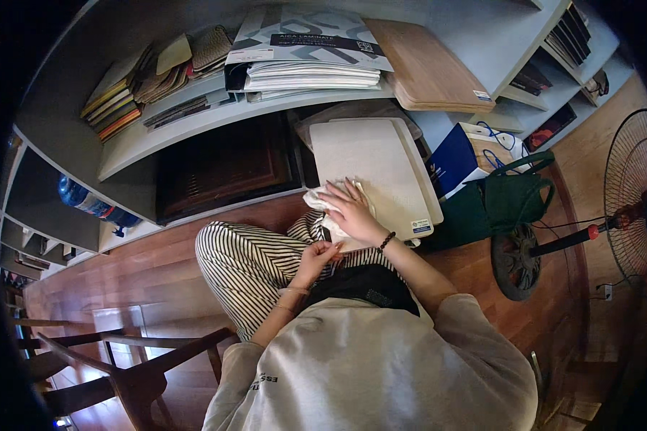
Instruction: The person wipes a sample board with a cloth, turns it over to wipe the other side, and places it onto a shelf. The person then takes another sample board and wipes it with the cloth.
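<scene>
A cream rectangular panel (370, 154) with rounded corners and a small label leans over my lap, another similar panel behind it. My right hand (352, 212), a dark bead bracelet at its wrist, presses a crumpled white cloth (316, 197) against the panel's left part, fingers spread over it. Part of the cloth is hidden under the palm. Lower down, my left hand (318, 260) has its fingers pinched at the panel's near left corner. Striped trousers cover my crossed legs beneath.
A thick binder (309, 50) and wood-look boards (431, 65) lie on the shelf (266, 115) ahead. To the right are a blue box (456, 158), a green bag (510, 201) and a standing fan (632, 201). A wooden chair (136, 373) stands at left; a water bottle (86, 197) lies in a compartment.
</scene>
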`<move>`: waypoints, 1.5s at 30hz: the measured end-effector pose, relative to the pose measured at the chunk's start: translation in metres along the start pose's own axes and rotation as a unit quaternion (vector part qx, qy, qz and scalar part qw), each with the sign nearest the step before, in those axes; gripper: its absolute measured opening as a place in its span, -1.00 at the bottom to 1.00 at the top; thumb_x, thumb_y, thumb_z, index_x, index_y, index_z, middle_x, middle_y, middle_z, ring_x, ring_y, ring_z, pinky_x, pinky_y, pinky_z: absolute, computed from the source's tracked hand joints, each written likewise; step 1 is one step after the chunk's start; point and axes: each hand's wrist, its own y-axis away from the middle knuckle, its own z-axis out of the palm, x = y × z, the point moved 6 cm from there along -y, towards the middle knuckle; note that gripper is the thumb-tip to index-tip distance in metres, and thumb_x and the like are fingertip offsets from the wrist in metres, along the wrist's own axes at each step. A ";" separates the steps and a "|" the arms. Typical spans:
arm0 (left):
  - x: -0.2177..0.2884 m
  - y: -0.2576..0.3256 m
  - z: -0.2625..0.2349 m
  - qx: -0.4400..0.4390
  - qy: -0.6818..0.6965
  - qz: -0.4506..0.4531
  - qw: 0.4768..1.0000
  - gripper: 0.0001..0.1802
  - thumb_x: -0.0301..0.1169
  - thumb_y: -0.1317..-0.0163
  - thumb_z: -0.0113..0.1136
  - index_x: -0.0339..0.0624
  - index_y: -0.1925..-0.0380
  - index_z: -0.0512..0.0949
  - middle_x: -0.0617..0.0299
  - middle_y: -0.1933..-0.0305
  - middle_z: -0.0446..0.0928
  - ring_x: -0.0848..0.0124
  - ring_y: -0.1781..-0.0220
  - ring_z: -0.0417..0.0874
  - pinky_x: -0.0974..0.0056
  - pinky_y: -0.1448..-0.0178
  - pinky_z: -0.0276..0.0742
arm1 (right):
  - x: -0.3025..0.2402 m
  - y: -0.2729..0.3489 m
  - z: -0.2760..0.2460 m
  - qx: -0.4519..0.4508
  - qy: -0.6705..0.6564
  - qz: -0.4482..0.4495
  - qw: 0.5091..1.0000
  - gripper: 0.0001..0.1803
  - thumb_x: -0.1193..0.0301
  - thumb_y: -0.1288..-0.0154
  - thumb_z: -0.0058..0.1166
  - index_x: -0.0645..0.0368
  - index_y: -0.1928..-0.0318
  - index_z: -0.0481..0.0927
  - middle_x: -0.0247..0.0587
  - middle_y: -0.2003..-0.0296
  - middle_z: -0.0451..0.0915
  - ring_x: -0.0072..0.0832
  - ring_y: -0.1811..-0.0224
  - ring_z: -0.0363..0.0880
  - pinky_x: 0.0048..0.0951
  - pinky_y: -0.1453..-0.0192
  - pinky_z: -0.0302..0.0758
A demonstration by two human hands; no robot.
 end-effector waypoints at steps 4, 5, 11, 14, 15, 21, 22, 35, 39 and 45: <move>-0.001 0.002 0.003 0.002 0.036 -0.013 0.999 -0.77 -0.30 -0.42 0.14 -0.28 0.23 0.56 0.18 0.29 0.67 0.50 0.27 0.68 0.43 0.10 0.57 | 0.017 -0.031 0.006 0.019 -0.004 0.021 1.000 -0.51 0.30 -0.38 0.02 -0.17 -0.32 0.44 -0.29 -0.47 0.16 0.04 -0.52 -0.04 0.09 -0.56 -0.10; 0.001 0.002 0.004 0.003 0.036 -0.013 0.999 -0.77 -0.30 -0.42 0.14 -0.28 0.23 0.56 0.18 0.29 0.67 0.50 0.27 0.68 0.43 0.10 0.57 | 0.015 -0.032 0.009 0.019 -0.005 0.020 1.000 -0.51 0.30 -0.38 0.02 -0.17 -0.32 0.44 -0.29 -0.47 0.16 0.04 -0.52 -0.04 0.09 -0.56 -0.10; 0.005 0.004 0.005 0.009 0.022 -0.007 1.000 -0.78 -0.30 -0.38 0.20 -0.26 0.31 0.54 0.24 0.34 0.65 0.57 0.33 0.62 0.49 0.19 0.51 | -0.006 -0.009 0.002 0.072 0.069 -0.018 0.995 -0.53 0.31 -0.38 0.02 -0.17 -0.29 0.46 -0.27 -0.42 0.26 0.01 -0.51 0.02 0.05 -0.55 -0.05; 0.006 0.004 0.005 0.001 0.009 0.005 1.000 -0.78 -0.30 -0.38 0.20 -0.25 0.32 0.54 0.26 0.35 0.65 0.58 0.34 0.61 0.49 0.21 0.50 | -0.016 0.016 -0.002 0.065 0.065 -0.040 0.995 -0.53 0.32 -0.37 0.03 -0.16 -0.29 0.47 -0.26 -0.41 0.29 0.00 -0.51 0.03 0.04 -0.55 -0.04; 0.007 0.005 0.006 0.000 0.010 0.015 1.000 -0.79 -0.30 -0.38 0.20 -0.24 0.32 0.54 0.27 0.35 0.64 0.58 0.35 0.61 0.50 0.21 0.49 | -0.020 0.025 -0.002 0.060 0.050 -0.050 0.996 -0.53 0.32 -0.37 0.03 -0.16 -0.28 0.47 -0.26 -0.40 0.29 -0.01 -0.51 0.04 0.05 -0.55 -0.04; 0.008 0.006 0.006 0.002 -0.007 0.007 1.000 -0.79 -0.30 -0.37 0.21 -0.22 0.31 0.54 0.28 0.35 0.65 0.58 0.34 0.61 0.49 0.20 0.48 | -0.014 0.023 -0.009 0.040 -0.006 -0.054 0.998 -0.55 0.31 -0.36 0.06 -0.16 -0.27 0.49 -0.30 -0.41 0.29 -0.03 -0.51 0.04 0.04 -0.55 -0.04; 0.007 0.005 0.006 -0.004 0.002 0.011 1.000 -0.79 -0.30 -0.37 0.21 -0.22 0.30 0.54 0.28 0.35 0.65 0.58 0.34 0.61 0.49 0.20 0.48 | -0.009 0.016 -0.007 0.032 -0.011 -0.044 0.998 -0.55 0.31 -0.37 0.05 -0.18 -0.26 0.49 -0.31 -0.41 0.28 -0.03 -0.51 0.03 0.04 -0.55 -0.04; 0.006 0.003 0.007 -0.007 -0.023 -0.003 1.000 -0.79 -0.30 -0.41 0.14 -0.23 0.31 0.53 0.29 0.33 0.63 0.52 0.28 0.64 0.46 0.11 0.51 | 0.016 -0.030 -0.002 0.094 0.040 -0.004 0.995 -0.55 0.30 -0.37 0.04 -0.16 -0.27 0.48 -0.30 -0.39 0.31 -0.05 -0.48 0.11 -0.01 -0.54 0.03; 0.009 -0.001 0.006 -0.026 -0.093 -0.008 0.995 -0.77 -0.29 -0.39 0.17 -0.23 0.34 0.55 0.34 0.36 0.60 0.56 0.33 0.59 0.46 0.14 0.49 | -0.001 0.000 -0.005 0.104 0.054 -0.032 0.993 -0.53 0.34 -0.37 0.02 -0.16 -0.28 0.47 -0.30 -0.40 0.30 -0.05 -0.48 0.11 0.00 -0.54 0.03; 0.008 0.002 0.011 -0.026 -0.015 0.012 0.999 -0.76 -0.27 -0.38 0.18 -0.24 0.35 0.56 0.37 0.36 0.59 0.58 0.38 0.52 0.46 0.17 0.47 | -0.009 0.043 -0.015 0.076 0.018 -0.054 0.995 -0.52 0.35 -0.37 0.00 -0.18 -0.30 0.45 -0.32 -0.40 0.30 -0.06 -0.49 0.09 0.01 -0.54 0.03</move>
